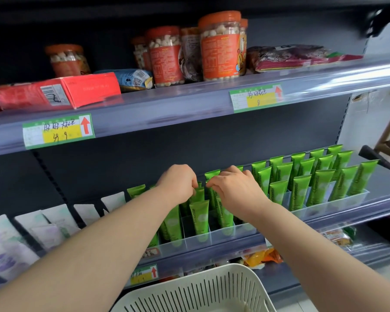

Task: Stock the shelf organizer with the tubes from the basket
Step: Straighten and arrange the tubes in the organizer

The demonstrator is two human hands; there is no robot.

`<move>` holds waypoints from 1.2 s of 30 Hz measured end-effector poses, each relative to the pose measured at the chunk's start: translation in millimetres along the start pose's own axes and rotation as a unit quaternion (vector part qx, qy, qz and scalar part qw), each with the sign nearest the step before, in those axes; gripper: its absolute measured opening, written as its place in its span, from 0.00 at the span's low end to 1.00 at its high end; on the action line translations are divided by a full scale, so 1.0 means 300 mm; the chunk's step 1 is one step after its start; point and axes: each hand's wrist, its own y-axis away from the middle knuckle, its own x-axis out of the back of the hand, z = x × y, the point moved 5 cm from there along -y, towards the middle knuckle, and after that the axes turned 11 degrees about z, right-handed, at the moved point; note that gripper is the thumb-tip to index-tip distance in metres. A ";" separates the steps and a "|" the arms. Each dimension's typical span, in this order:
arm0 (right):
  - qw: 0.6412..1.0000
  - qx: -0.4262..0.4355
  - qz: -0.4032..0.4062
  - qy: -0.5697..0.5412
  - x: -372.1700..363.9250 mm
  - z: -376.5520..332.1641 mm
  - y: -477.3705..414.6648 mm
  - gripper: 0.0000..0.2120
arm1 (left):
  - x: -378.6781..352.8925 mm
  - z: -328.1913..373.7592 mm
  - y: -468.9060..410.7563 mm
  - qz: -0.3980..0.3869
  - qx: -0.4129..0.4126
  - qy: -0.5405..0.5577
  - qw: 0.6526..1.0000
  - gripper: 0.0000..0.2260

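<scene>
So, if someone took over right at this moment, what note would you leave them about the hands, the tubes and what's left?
Left hand: pinches the top of a green tube mid-organizer.
Right hand: pinches the top of the neighbouring tube.
Other tubes: upright in rows across the clear organizer on the shelf.
Basket: below; no tubes in the part that shows.
Done: most stocking, apparently.
Left: seat these two, check the basket's hidden part.
</scene>
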 end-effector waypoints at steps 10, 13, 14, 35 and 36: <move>1.000 -0.006 -0.006 -0.019 -0.017 -0.004 -0.017 0.14 | 0.070 -0.070 -0.051 0.082 0.059 0.044 0.994 0.04; 1.000 -0.005 -0.002 -0.022 -0.023 -0.002 -0.031 0.13 | 0.060 -0.094 -0.082 0.080 0.071 0.024 0.994 0.06; 1.000 -0.005 -0.003 -0.023 -0.025 -0.001 -0.034 0.13 | 0.051 -0.099 -0.091 0.073 0.075 0.019 0.994 0.07; 0.999 -0.021 -0.015 -0.037 -0.065 0.048 -0.041 0.14 | -0.040 -0.041 -0.164 0.079 0.028 -0.059 0.995 0.10; 0.999 -0.021 -0.015 -0.035 -0.065 0.043 -0.041 0.14 | -0.036 -0.046 -0.164 0.071 0.033 -0.051 0.996 0.10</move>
